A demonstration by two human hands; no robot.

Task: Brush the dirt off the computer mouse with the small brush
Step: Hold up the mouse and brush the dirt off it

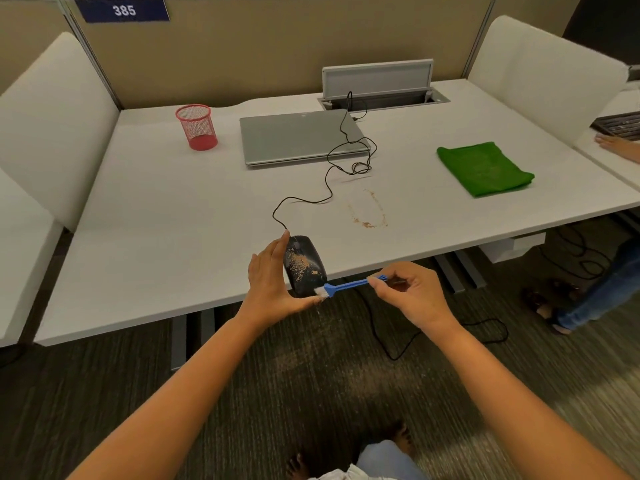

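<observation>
Broadly, a wide, smooth, pale surface (173,209) fills the view, seen from above by a person working at its near edge. Well beyond the grip lie a closed, flat grey laptop (298,136), a folded green cloth (485,168) with a soft nap off to the right, and a red wire-mesh cup (197,128) off to the left. Nearer, just past the grip and to its right, a thin curved trail of tan crumbs (369,213) marks the surface. At the near edge, the left hand (270,278) holds the computer mouse (304,263), a glossy black rounded shell, with fingers along its far-left side and thumb under its near end; a thin black cable (325,188) snakes away from it toward the laptop. The right hand (412,292) pinches the slim blue plastic handle of the small brush (346,285) between thumb and fingertips, so this grip is closed around the handle. The white bristles touch the mouse's near right edge, just beside the left thumb. Tan, sandy dirt (303,263) is scattered across the middle of the mouse's back, and a few grains seem to fall off the edge toward the dark carpet below. Judging by that patch, the brushing looks underway but well short of done.
</observation>
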